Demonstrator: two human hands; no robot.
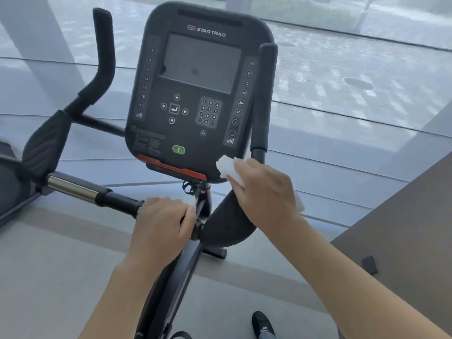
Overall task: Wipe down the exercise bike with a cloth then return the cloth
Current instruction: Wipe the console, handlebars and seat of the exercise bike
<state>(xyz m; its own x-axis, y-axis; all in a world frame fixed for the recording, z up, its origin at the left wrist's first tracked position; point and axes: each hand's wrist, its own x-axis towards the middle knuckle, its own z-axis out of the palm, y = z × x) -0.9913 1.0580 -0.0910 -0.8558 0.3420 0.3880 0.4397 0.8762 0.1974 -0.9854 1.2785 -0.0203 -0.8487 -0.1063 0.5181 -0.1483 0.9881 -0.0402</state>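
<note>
The exercise bike's black console (195,99) fills the middle of the head view, with a dark screen, a keypad and a green button. My right hand (263,192) holds a white cloth (228,167) against the console's lower right corner. A bit of the cloth also pokes out below that hand on the right. My left hand (162,223) grips the inner end of the left handlebar (97,192), next to the bike's black stem (181,270).
Upright black handle grips (104,52) rise left and right of the console. A large window is right behind the bike. A brown panel (403,228) stands at the right. A black shoe (263,324) shows on the grey floor at the bottom.
</note>
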